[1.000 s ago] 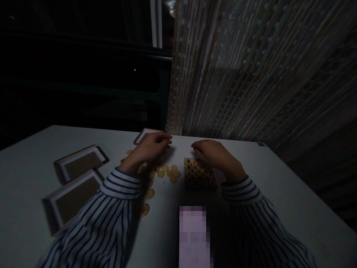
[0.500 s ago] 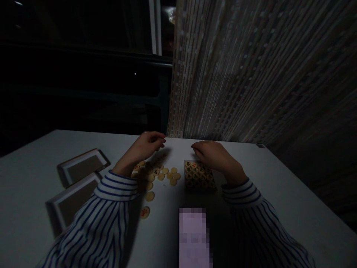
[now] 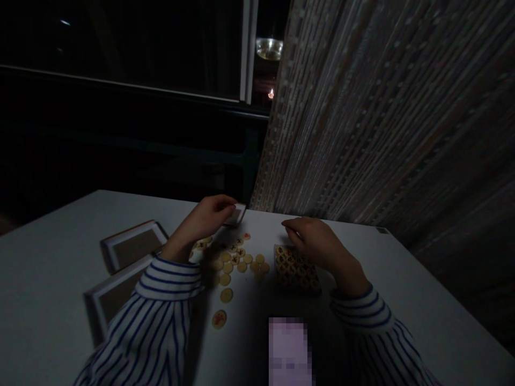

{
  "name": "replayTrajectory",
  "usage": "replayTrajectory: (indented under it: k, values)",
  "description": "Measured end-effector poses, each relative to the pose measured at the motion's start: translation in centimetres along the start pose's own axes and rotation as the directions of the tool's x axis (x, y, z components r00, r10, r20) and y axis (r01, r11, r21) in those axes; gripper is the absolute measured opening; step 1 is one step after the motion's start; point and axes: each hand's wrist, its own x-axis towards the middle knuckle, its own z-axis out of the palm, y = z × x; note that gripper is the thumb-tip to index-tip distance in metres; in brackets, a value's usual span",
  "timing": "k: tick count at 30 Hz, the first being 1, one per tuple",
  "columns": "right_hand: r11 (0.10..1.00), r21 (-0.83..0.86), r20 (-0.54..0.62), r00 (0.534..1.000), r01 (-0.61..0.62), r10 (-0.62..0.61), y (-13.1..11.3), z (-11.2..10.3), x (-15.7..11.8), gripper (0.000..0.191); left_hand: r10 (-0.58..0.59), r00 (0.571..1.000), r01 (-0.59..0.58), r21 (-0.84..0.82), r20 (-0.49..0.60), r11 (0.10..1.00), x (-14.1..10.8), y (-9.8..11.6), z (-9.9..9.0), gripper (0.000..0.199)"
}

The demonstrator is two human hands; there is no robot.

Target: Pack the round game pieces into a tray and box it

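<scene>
My left hand (image 3: 211,215) reaches to the far side of the table, its fingers closed on the near edge of a small shallow box (image 3: 240,214) with a pale rim. Beside and below that wrist lie several round wooden Chinese chess pieces (image 3: 226,295), some showing red or dark characters, others blank side up. My right hand (image 3: 316,241) hovers over the back right of a clear case (image 3: 298,271) packed with rows of such pieces. Its fingers are pressed together; whether something small is between them is hidden.
Two shallow open box halves (image 3: 134,246) with pale rims lie at the left, partly under my left sleeve. A phone with a blurred screen (image 3: 288,351) is at the near edge of the white table (image 3: 402,300). A string curtain (image 3: 341,123) hangs behind the table.
The view has shifted, moving the table right and down in it. My left hand has moved left relative to the pieces, and the small box shows at its fingertips. My right hand stays over the case.
</scene>
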Motion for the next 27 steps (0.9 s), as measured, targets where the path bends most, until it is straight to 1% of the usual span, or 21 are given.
replayTrajectory:
  k: [4,10,15,20,25,27]
  values:
    - [0.999,0.038,-0.027,1.000,0.001,0.000,-1.1,-0.5,0.9,0.031,0.020,1.000,-0.022,0.094,0.020,0.995,0.0,-1.0,-0.8,0.032]
    - [0.998,0.066,0.012,1.000,-0.017,0.016,-2.7,-0.8,2.5,0.031,-0.004,0.989,-0.037,0.282,0.145,0.959,-0.4,-1.0,-1.1,0.024]
    - [0.997,0.066,0.017,0.999,0.031,-0.032,-2.7,-0.3,2.8,0.028,-0.043,0.970,-0.050,0.370,0.238,0.928,-0.5,-1.3,-0.8,0.023]
    - [1.000,0.014,0.045,0.999,0.025,-0.026,-2.5,0.2,2.7,0.028,-0.103,0.937,-0.074,0.475,0.335,0.877,-0.4,-2.3,0.0,0.025]
    - [0.998,-0.003,0.073,0.995,0.066,-0.066,-3.1,0.4,3.0,0.028,-0.215,0.873,-0.099,0.590,0.438,0.801,-0.1,-3.1,1.1,0.022]
    - [0.997,-0.007,0.089,0.994,0.070,-0.070,-3.3,0.6,3.1,0.028,-0.230,0.862,-0.109,0.608,0.452,0.787,-0.1,-3.2,1.5,0.021]
